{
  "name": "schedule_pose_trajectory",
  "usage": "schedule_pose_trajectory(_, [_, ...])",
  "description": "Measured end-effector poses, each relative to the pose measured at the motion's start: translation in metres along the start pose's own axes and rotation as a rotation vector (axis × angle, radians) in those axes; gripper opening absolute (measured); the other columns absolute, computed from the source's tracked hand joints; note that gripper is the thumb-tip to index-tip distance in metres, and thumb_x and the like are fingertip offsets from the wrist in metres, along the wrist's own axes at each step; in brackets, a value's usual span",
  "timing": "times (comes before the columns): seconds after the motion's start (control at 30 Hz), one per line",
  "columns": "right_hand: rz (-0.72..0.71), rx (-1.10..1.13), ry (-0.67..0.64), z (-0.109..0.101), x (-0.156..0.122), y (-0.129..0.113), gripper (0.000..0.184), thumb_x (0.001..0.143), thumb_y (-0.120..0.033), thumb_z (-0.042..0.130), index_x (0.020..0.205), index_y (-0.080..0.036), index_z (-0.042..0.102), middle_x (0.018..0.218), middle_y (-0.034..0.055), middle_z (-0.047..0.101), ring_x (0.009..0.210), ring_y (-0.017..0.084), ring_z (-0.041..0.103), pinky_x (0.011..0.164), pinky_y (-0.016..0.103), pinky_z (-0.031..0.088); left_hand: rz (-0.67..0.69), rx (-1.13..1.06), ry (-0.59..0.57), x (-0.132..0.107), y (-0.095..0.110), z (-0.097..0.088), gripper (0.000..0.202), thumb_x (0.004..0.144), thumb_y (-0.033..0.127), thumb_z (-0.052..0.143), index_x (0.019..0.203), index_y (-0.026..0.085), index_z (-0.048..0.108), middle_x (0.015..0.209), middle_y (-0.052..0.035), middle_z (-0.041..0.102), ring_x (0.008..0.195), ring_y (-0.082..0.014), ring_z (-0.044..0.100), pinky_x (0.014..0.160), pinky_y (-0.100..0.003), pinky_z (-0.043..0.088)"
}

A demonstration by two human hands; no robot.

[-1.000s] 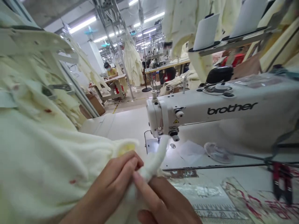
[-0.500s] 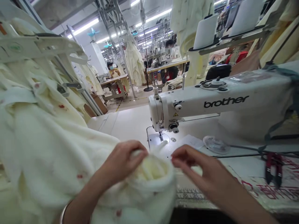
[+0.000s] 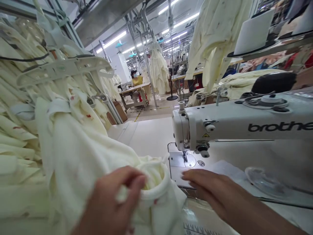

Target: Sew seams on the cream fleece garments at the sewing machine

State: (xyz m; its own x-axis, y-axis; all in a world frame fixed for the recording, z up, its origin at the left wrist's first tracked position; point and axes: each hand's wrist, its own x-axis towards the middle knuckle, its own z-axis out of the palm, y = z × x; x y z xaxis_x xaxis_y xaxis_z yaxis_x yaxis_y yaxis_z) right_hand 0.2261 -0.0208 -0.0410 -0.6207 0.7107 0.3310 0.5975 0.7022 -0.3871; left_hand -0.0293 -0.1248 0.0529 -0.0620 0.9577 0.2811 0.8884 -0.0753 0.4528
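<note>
A cream garment with small red spots [image 3: 90,147] hangs down from a clip hanger and spreads over the front left of the sewing table. Its round, hemmed opening [image 3: 156,192] faces up between my hands. Blurred by motion, my left hand [image 3: 114,195] is at the left side of this opening, thumb and fingers curled; whether cloth is between them I cannot make out. My right hand [image 3: 220,192] is stretched flat over the table, right of the opening and apart from the cloth. Just beyond it is the needle area [image 3: 185,157] of a white sewing machine [image 3: 227,124].
A white plastic hanger [image 3: 63,71] with clips holds the garment, and more cream garments [image 3: 17,137] crowd the left. A clear round dish [image 3: 265,181] lies right of the needle plate. Thread cones [image 3: 254,32] stand above the machine. A person [image 3: 137,80] sits farther back.
The view has turned left, so the machine appears farther right. My right hand has gone from curled fingers beside the garment opening to stretched fingers. My left hand has come lower and nearer.
</note>
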Motion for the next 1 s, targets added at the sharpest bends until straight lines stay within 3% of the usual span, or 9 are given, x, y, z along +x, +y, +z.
schedule_pose_trajectory(0.1, [-0.072,0.076,-0.093,0.016,0.034,-0.009,0.060,0.076,0.001,0.040,0.133,-0.014,0.049,0.140,0.0106,0.046,0.128,0.021,0.046,0.106,0.039,0.042,-0.019,0.267,-0.328,0.041,0.030,0.074,0.037,0.087,0.046,0.045,0.087,0.015,0.065,0.089,-0.0109,0.070,0.085,-0.0286,0.066,0.080,-0.044,0.052])
schedule_pose_trajectory(0.17, [-0.044,0.096,-0.133,0.018,0.038,-0.002,0.064,0.076,0.002,0.041,0.139,-0.011,0.041,0.147,0.0125,0.035,0.135,0.021,0.035,0.111,0.041,0.035,0.071,0.352,-0.454,0.051,0.032,0.096,0.023,0.085,0.027,0.047,0.091,0.012,0.063,0.095,-0.0140,0.068,0.091,-0.0320,0.064,0.082,-0.049,0.050])
schedule_pose_trajectory(0.27, [0.032,0.160,-0.142,0.005,0.014,0.004,0.057,0.083,-0.010,0.049,0.139,-0.016,0.041,0.148,0.0106,0.035,0.139,0.023,0.027,0.114,0.046,0.027,0.318,0.112,-0.534,0.047,0.021,0.093,0.029,0.083,0.012,0.041,0.104,0.019,0.059,0.101,-0.0069,0.064,0.096,-0.0226,0.061,0.086,-0.040,0.050])
schedule_pose_trajectory(0.37, [0.209,0.278,-0.133,-0.015,-0.020,-0.005,0.031,0.085,-0.024,0.056,0.116,-0.023,0.060,0.127,0.0050,0.058,0.125,0.023,0.045,0.106,0.039,0.037,0.474,-0.108,-0.630,0.041,0.014,0.081,0.036,0.086,0.013,0.039,0.112,0.030,0.056,0.104,-0.0012,0.060,0.098,-0.0156,0.057,0.087,-0.031,0.047])
schedule_pose_trajectory(0.5, [0.498,0.395,-0.124,-0.032,-0.047,-0.023,0.006,0.085,-0.026,0.056,0.088,-0.025,0.062,0.089,-0.0046,0.065,0.086,0.016,0.059,0.076,0.026,0.042,0.477,-0.202,-0.692,0.042,0.030,0.089,0.039,0.083,0.010,0.042,0.112,0.033,0.055,0.110,0.0024,0.060,0.101,-0.0130,0.056,0.089,-0.028,0.043])
schedule_pose_trajectory(0.6, [0.613,0.422,-0.076,-0.034,-0.059,-0.026,0.008,0.084,-0.025,0.053,0.080,-0.025,0.060,0.078,-0.0059,0.063,0.076,0.015,0.057,0.067,0.026,0.038,0.420,-0.216,-0.631,0.040,0.050,0.108,0.017,0.085,0.026,0.052,0.101,0.027,0.056,0.100,0.0018,0.063,0.095,-0.0156,0.058,0.085,-0.031,0.043])
schedule_pose_trajectory(0.73, [0.627,0.455,0.031,-0.033,-0.075,-0.022,0.017,0.089,-0.039,0.047,0.096,-0.030,0.061,0.094,-0.0048,0.066,0.096,0.019,0.056,0.077,0.027,0.038,0.508,-0.172,-0.582,0.042,0.066,0.123,0.018,0.089,0.038,0.048,0.095,0.023,0.057,0.089,0.0002,0.065,0.085,-0.0181,0.061,0.075,-0.033,0.043])
schedule_pose_trajectory(0.83, [0.599,0.485,0.012,-0.033,-0.081,-0.019,0.021,0.093,-0.041,0.041,0.098,-0.029,0.057,0.087,-0.0036,0.065,0.087,0.017,0.058,0.078,0.029,0.039,0.540,-0.161,-0.604,0.052,0.070,0.122,0.013,0.087,0.034,0.051,0.094,0.025,0.058,0.090,0.0012,0.062,0.084,-0.0157,0.059,0.073,-0.030,0.043])
schedule_pose_trajectory(1.0, [0.586,0.468,0.029,-0.033,-0.078,-0.018,0.016,0.093,-0.036,0.042,0.099,-0.029,0.055,0.092,-0.0042,0.064,0.086,0.016,0.057,0.074,0.027,0.038,0.675,-0.288,-0.627,0.069,0.069,0.119,0.011,0.086,0.026,0.053,0.097,0.024,0.056,0.108,0.0016,0.059,0.098,-0.0110,0.056,0.086,-0.024,0.042])
